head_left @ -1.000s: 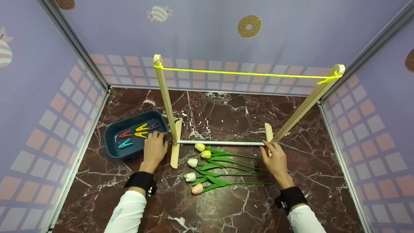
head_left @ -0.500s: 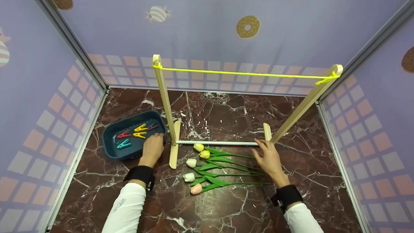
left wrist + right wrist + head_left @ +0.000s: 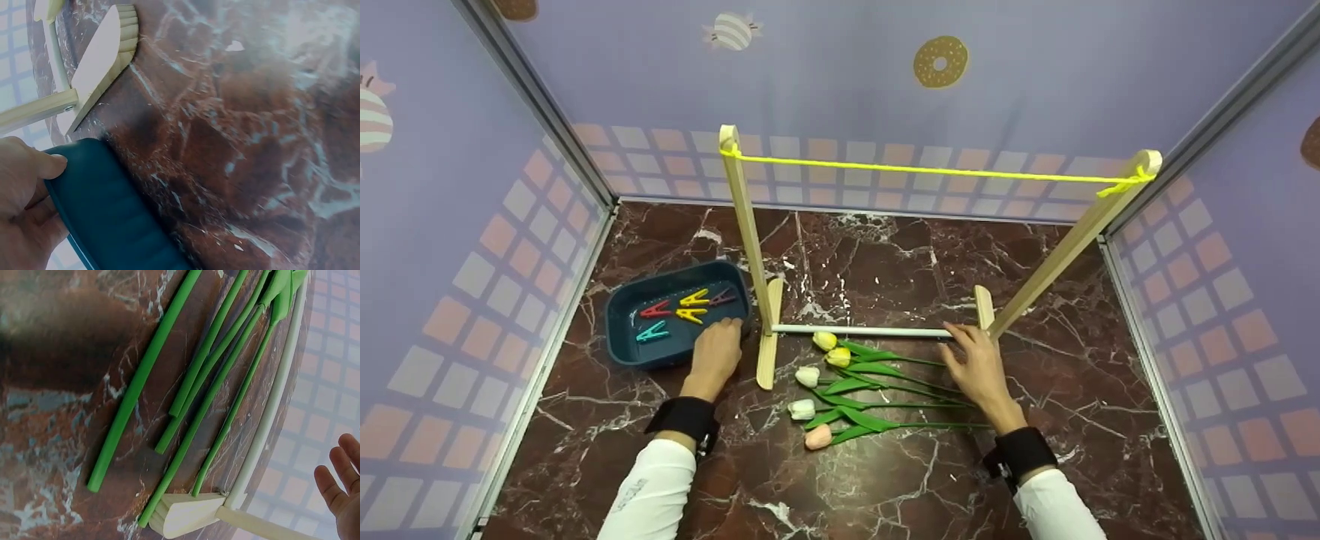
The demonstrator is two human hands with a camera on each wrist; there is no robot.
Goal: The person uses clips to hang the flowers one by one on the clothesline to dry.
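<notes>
My left hand [image 3: 716, 351] pinches the rim of a dark teal tub [image 3: 107, 208] at its near right corner, thumb on the outer wall and fingers on the inner side. Inside the tub lie several clothespins: a red one [image 3: 655, 309], a teal one [image 3: 652, 331], yellow ones [image 3: 693, 298] and a dark purple one [image 3: 723, 296]. My right hand [image 3: 976, 364], fingers spread, hovers by the right end of a white rod [image 3: 862, 331]; in the right wrist view it holds nothing. Several artificial tulips [image 3: 847, 386] lie below the rod, heads left; their green stems [image 3: 146, 365] reach towards that hand.
A wooden frame stands over the rod, with a left post [image 3: 746, 232], a right post [image 3: 1072, 247] and flat feet [image 3: 767, 360]. A yellow string [image 3: 930, 171] is tied between the post tops. Patterned walls [image 3: 825, 82] surround the marbled floor [image 3: 870, 495] on three sides.
My right hand has moved left from the frame's right foot, towards the rod and stems. The fingers of my left hand have curled over the tub's rim. The tulips lie unmoved.
</notes>
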